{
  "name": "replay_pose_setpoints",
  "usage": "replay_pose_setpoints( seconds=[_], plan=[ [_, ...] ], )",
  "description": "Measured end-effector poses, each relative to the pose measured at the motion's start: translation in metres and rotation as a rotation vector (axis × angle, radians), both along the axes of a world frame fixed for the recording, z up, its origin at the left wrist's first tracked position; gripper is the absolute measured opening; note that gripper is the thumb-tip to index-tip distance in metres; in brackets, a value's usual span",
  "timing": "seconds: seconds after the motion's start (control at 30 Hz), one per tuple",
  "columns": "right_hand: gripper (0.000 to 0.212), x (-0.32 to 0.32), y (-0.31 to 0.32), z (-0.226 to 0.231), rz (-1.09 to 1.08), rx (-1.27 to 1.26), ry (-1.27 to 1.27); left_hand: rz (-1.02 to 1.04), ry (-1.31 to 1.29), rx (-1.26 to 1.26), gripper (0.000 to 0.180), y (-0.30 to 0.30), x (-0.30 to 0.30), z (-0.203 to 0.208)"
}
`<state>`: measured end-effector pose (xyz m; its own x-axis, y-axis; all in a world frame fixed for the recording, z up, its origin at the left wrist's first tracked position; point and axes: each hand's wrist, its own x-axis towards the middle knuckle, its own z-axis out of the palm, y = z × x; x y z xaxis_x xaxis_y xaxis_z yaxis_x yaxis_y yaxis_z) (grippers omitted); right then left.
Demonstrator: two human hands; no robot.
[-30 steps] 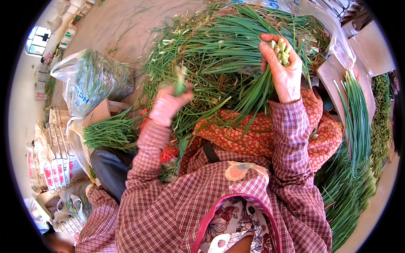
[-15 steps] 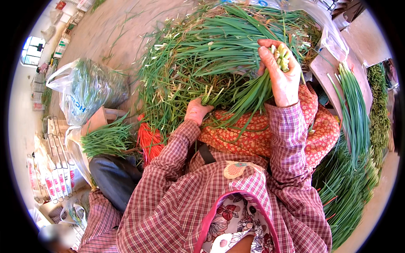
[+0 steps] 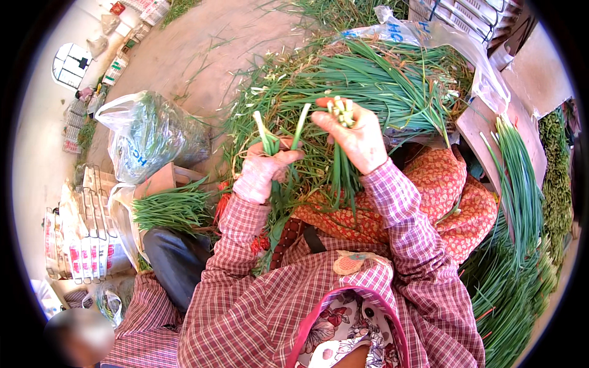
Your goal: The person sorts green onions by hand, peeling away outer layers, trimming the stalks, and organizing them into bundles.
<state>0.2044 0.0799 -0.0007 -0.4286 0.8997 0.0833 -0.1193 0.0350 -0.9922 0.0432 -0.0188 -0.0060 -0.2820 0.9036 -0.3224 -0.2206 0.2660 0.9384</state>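
Observation:
My left hand is closed round a few garlic chives, their thick pale ends standing up above the fingers. Just to the right, my right hand grips a small bunch of garlic chives; its white cut ends poke out by the thumb and its leaves hang down. One stalk from the left hand reaches close to the right fingertips; whether they touch I cannot tell. Both hands are over a big heap of loose garlic chives, above my lap in red flowered cloth.
A tied plastic bag of greens stands on the floor at left, near a bundle of chives and stacked crates. Bundles lie on a board at right. A person sits at the lower left.
My left hand has risen from the heap with a few chives. The right hand has moved left and slightly down with its bunch, so both hands are now close together.

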Motion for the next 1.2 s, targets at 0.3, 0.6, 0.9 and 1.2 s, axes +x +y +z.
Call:
replay_pose_setpoints(
  seconds=[0.3, 0.6, 0.9, 1.2],
  plan=[
    [0.009, 0.02, 0.027, 0.023, 0.119, 0.068, 0.229, -0.206, -0.084, 0.221, 0.058, 0.005, -0.007, 0.013],
    [0.028, -0.015, 0.007, 0.031, 0.223, 0.463, -0.243, -0.336, 0.045, 0.126, 0.044, 0.004, -0.01, 0.014],
    [0.021, -0.02, 0.006, 0.032, 0.218, 0.602, -0.496, -0.109, 0.02, 0.143, 0.042, -0.008, -0.015, 0.025],
    [0.011, -0.002, 0.022, 0.037, 0.516, 0.076, -0.114, 0.027, 0.214, 0.069, 0.03, -0.022, -0.059, 0.015]
  ],
)
